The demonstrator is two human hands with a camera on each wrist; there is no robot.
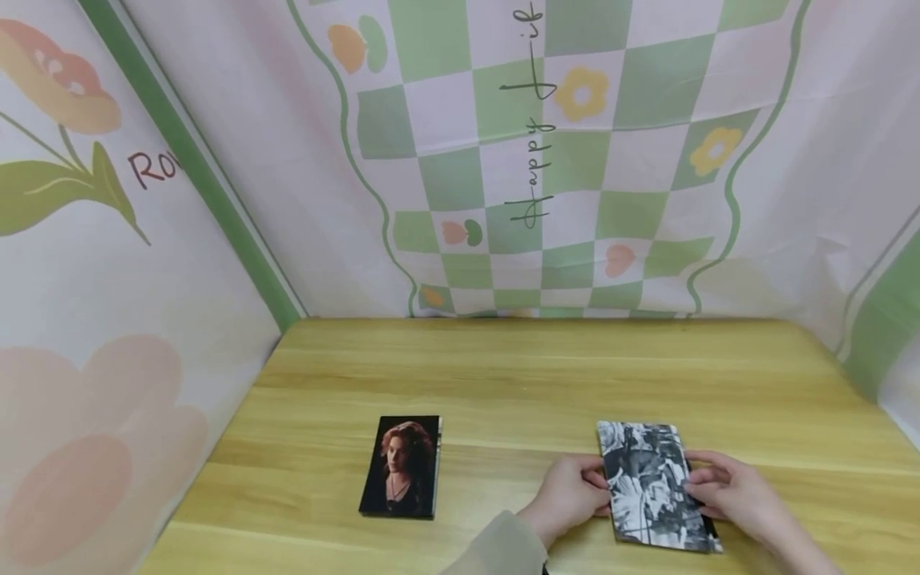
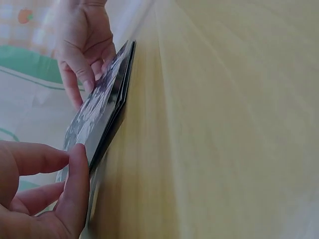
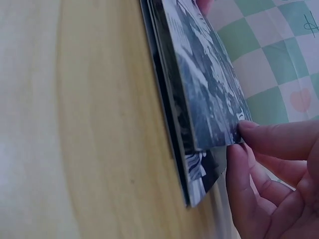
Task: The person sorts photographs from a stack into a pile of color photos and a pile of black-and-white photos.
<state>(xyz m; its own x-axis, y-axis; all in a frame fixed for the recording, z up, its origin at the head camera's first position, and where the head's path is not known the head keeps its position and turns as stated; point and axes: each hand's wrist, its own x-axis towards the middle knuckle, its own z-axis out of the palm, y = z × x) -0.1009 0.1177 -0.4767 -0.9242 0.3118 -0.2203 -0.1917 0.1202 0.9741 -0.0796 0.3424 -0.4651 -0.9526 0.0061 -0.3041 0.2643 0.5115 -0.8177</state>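
Note:
A stack of photo cards (image 1: 650, 483), a black-and-white picture on top, stands between my two hands at the right of the table. My left hand (image 1: 571, 489) holds its left edge, thumb and fingertips at the border in the left wrist view. On the opposite edge my right hand (image 1: 740, 493) pinches the cards between thumb and fingers. The right wrist view shows the layers not squared up: a lower card (image 3: 199, 174) juts out past the upper ones (image 3: 209, 84). The stack is tilted, close over the wood.
To the left lies another stack of photo cards (image 1: 402, 467), with a portrait on a dark background on top. Both rest on or over a wood-grain table (image 1: 517, 383). Behind it hangs a green-checked, flower-printed cloth (image 1: 539, 160), with a flowered panel (image 1: 93, 319) at the left.

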